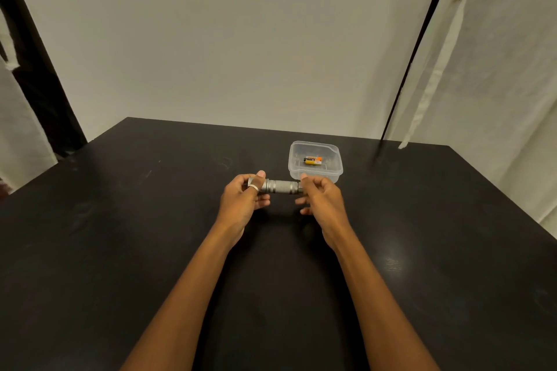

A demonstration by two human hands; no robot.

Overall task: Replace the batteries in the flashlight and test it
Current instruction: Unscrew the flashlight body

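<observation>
Metal flashlight (278,186) hangs level above the black counter (120,220): left hand (244,199) wraps the head to brace it, right hand (319,196) pinches the tail cap, likely to twist it (spare batteries (313,160) wait in the clear tub (337,173) just behind).

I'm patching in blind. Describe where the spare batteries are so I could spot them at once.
Start from the black table against the white wall. Just beyond the right hand sits a clear plastic container with no lid. The batteries lie on its floor, a small yellow, orange and black bundle, the only bright colour near the grey metal flashlight held by both hands.
</observation>
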